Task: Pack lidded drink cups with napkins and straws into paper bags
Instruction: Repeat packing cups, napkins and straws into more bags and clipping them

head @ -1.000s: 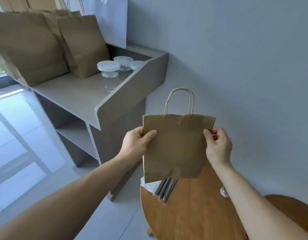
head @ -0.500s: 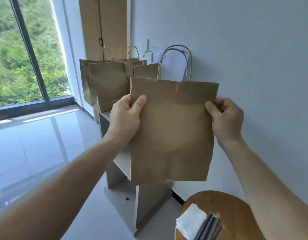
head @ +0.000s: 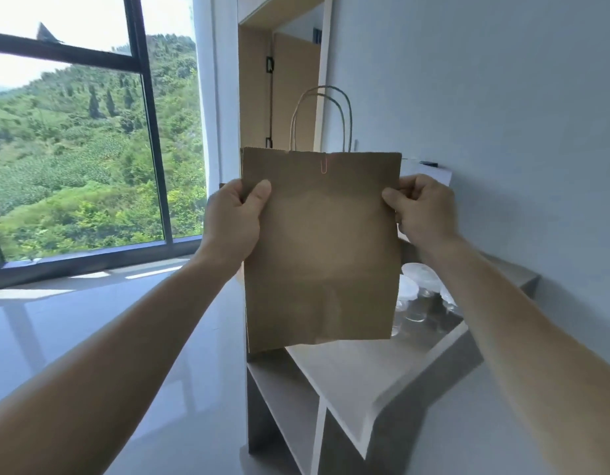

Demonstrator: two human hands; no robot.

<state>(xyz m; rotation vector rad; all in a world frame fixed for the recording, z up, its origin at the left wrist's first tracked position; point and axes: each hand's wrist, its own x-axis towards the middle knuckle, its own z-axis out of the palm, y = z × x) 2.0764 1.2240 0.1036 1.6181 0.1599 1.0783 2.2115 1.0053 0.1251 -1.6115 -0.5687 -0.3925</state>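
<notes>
One paper bag [head: 320,255], carrying two twine handles [head: 350,121] and one red paper clip [head: 324,163] on its top edge. Two hands, the left hand [head: 233,221] and the right hand [head: 423,209], one at each side. One grey counter [head: 348,368]. On it are clear lidded cups [head: 418,274] — at least two show, and the bag hides any others. One window [head: 91,149].

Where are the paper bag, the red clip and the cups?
paper bag [head: 320,255]: head view, middle of its front face.
red clip [head: 324,163]: head view, its loop.
cups [head: 419,273]: head view, lid of one.
</notes>
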